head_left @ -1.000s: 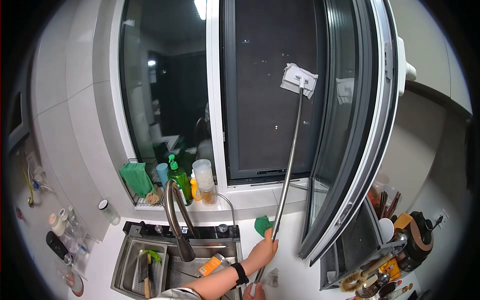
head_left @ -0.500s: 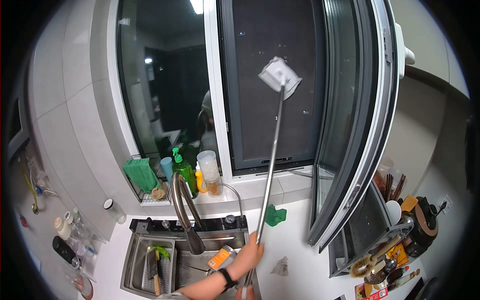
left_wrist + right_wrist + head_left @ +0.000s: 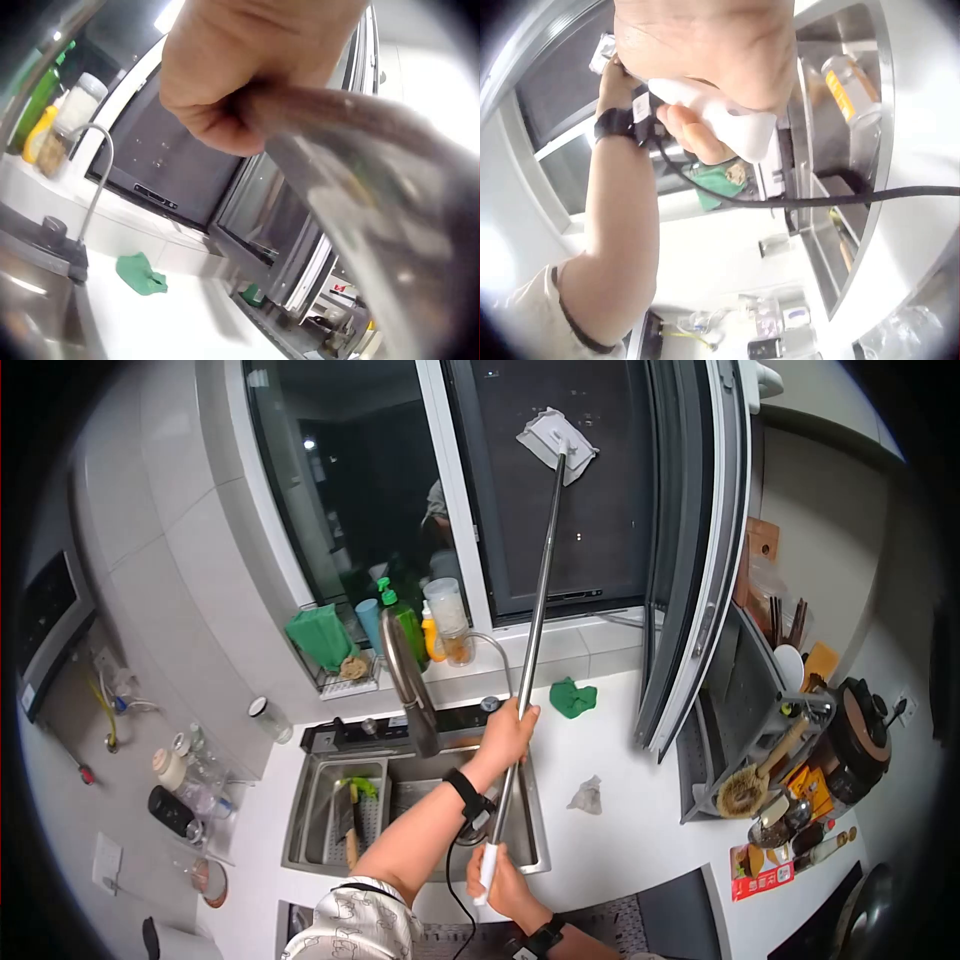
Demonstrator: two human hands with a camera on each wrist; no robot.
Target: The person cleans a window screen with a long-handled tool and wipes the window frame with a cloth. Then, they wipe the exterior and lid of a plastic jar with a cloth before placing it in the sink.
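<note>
Both hands grip a flat mop with a long metal pole. My left hand wraps around the pole partway up, over the sink's right side. Lower down, my right hand holds the white end grip, seen close in the right wrist view. At the far end, the mop head, covered with a white cloth, lies over the dark window screen. The left wrist view shows the left fist curled around the blurred pole.
An opened window sash juts in at right. Below the pole are the sink and curved faucet. A green cloth and crumpled wipe lie on the counter. Bottles line the sill; a dark rack stands right.
The mop head has moved left across the screen from near its right edge. My view has tilted down, bringing the right hand and white grip into sight. Both hands keep their hold.
</note>
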